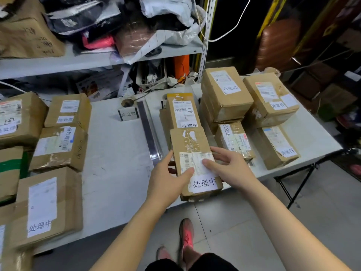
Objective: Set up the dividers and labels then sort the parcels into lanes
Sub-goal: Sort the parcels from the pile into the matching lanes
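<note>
Here, left grip [169, 173] and right grip [229, 165] both clasping parcel [192, 141], shipping label [187, 158] partly covered.

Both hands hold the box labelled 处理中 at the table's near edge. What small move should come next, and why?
Probably slide the held parcel a little forward and set it flat. Its near end hangs past the table edge, and the parcel ahead in this lane, right of the divider, bears the same label. Left hand and right hand grip its sides.

At least twelve parcels [192, 153], one divider [149, 132], one readable label stand [128, 114], two hands [172, 174].
</note>
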`<action>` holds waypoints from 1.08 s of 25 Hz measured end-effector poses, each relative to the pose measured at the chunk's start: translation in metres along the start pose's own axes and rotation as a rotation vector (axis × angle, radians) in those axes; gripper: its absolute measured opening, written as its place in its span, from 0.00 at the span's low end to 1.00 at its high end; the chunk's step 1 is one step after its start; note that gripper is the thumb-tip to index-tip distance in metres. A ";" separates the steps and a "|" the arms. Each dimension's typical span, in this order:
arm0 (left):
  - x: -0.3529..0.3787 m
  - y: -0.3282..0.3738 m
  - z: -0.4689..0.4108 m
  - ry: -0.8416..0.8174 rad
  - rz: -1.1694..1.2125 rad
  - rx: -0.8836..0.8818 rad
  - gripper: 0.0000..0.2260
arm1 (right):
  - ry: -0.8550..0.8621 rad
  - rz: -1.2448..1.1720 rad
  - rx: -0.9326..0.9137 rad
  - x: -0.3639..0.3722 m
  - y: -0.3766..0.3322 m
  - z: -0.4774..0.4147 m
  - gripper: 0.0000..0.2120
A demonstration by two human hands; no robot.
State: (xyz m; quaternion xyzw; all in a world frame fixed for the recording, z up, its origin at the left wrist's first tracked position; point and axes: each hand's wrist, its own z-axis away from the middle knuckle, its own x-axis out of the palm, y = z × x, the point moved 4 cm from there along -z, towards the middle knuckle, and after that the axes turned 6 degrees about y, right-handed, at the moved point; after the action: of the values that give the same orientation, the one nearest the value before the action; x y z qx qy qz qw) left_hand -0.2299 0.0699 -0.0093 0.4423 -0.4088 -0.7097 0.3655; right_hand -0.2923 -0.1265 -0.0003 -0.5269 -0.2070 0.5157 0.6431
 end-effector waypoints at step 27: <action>0.113 -0.125 -0.016 0.231 0.166 -0.342 0.30 | -0.178 0.181 0.013 0.014 0.134 -0.070 0.32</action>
State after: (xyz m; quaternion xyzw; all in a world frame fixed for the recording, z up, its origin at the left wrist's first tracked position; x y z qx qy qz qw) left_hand -0.2727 0.0162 -0.1635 0.4170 -0.2727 -0.6806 0.5370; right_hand -0.2894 -0.1583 -0.1486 -0.4914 -0.2116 0.6176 0.5765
